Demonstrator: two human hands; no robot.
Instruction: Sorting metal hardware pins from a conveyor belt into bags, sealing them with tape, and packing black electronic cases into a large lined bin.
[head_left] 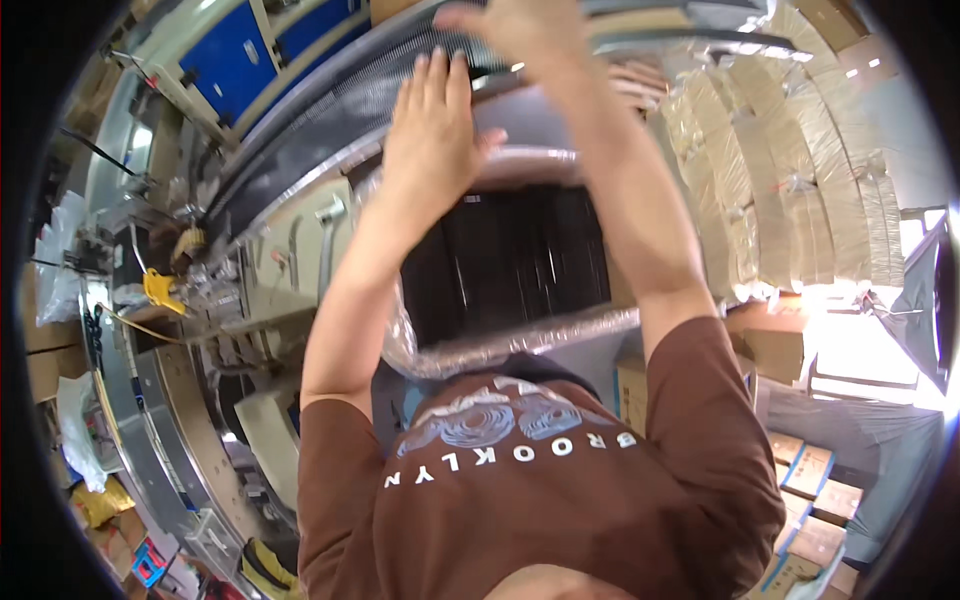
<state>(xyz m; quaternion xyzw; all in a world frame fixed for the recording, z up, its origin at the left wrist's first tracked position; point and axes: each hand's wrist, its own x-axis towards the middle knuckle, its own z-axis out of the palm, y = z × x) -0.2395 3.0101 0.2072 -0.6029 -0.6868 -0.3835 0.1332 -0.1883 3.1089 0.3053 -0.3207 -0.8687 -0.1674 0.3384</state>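
My left hand is stretched out flat, its fingers pointing away over the near side of a long dark mesh-topped strip. My right hand reaches to the top edge of the view, blurred. One digit points out to the left, and its other fingers are cut off. Nothing shows in either hand. Between my forearms, close to my body, lie glossy black panels inside a surround wrapped in clear plastic film. My left wrist passes over the far left corner of this bundle.
Tall stacks of film-wrapped cardboard stand on the right. Small cartons sit lower right. On the left are a bench with a hammer, a yellow tool and metal rails. Blue cabinet doors are at the far left.
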